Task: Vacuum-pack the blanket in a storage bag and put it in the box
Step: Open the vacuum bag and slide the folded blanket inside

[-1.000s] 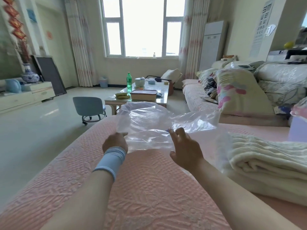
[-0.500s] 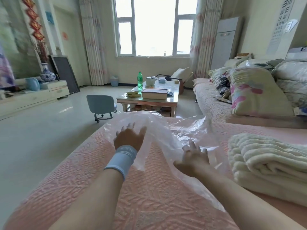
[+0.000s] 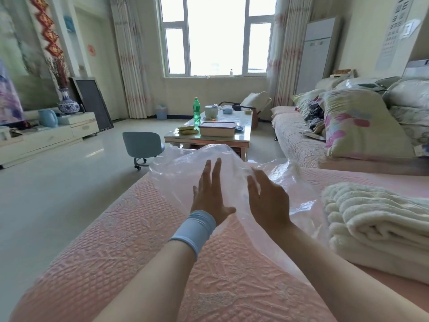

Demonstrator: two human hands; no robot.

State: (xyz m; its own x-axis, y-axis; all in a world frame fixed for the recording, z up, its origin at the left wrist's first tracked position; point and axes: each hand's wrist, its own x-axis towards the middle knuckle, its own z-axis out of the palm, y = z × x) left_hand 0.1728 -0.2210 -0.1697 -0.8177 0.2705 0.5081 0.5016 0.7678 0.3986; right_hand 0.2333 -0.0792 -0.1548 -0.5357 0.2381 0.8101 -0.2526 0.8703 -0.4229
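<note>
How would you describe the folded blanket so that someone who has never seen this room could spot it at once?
Start at the pink quilted cover that fills the foreground. On its right side, next to the clear plastic bag, lies the blanket. It is a cream, fluffy stack folded in thick layers, unlike the flowered pillow on the sofa behind.

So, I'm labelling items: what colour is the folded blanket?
The blanket is plain cream-white, seen best in the head view, at right.
</note>
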